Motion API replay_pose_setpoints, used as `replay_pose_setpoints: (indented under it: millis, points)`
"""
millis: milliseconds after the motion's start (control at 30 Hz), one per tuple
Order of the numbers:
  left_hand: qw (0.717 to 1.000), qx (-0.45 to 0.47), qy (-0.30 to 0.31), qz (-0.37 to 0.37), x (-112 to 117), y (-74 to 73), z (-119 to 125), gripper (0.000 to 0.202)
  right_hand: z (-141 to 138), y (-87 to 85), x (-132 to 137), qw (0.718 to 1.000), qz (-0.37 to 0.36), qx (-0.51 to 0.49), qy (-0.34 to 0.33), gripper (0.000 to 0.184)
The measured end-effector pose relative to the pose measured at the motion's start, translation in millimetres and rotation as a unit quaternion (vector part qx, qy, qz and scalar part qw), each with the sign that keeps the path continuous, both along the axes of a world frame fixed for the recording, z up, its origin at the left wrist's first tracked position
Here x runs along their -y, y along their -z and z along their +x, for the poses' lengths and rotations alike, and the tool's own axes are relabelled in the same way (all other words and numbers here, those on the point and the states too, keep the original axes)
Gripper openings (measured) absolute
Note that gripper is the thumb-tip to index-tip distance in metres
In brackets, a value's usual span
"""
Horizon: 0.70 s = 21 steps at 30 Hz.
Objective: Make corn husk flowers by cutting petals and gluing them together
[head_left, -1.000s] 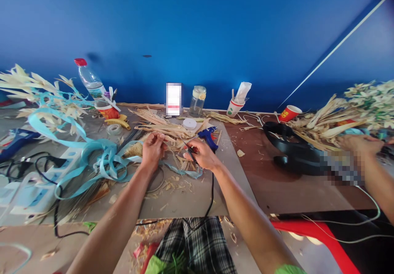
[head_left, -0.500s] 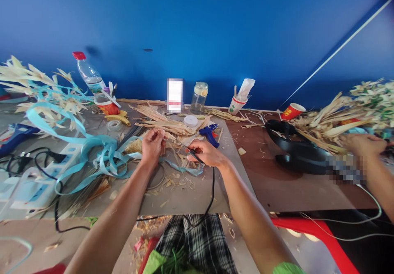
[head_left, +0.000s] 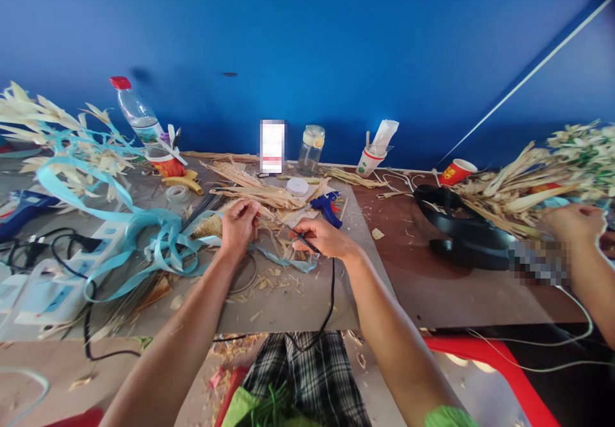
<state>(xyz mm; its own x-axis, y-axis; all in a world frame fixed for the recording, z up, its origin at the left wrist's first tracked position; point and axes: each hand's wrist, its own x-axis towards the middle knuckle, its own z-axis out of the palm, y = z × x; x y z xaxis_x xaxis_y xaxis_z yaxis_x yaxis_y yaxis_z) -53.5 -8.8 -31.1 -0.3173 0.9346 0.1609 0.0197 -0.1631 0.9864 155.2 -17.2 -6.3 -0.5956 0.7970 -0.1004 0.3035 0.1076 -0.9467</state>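
Note:
My left hand (head_left: 239, 227) is closed in a pinch above the middle of the table, its fingertips on what looks like a small strip of pale dried husk, mostly hidden. My right hand (head_left: 321, 236) grips a slim dark-handled tool (head_left: 307, 244) whose thin metallic end points up and left toward the left fingertips; its exact kind is unclear. Behind both hands lies a heap of dried husks (head_left: 259, 195) with a white round disc (head_left: 298, 187) on it. A blue glue gun (head_left: 328, 209) rests just beyond my right hand. Light-blue ribbon (head_left: 166, 248) lies tangled to the left.
On the left are a power strip (head_left: 52, 305), black cables, thin wires and a plastic bottle (head_left: 139, 116). A glass jar (head_left: 311, 152) and paper cups (head_left: 369, 162) stand along the wall. At right, a black curved object (head_left: 461, 241) lies near a co-worker's hand (head_left: 574, 225).
My hands stay nearly in place; the tool in my right hand has turned slightly. The co-worker's hand at the right has shifted a little. The view has moved slightly.

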Motion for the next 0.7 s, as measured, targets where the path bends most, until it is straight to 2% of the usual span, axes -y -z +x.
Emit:
replay_pose_setpoints:
  millis: [700]
  points:
    - [0.999,-0.031,0.028,0.012,-1.5,4.7,-2.3,0.017,1.5,1.2,0.2,1.000,0.009,0.022,-0.012,0.029]
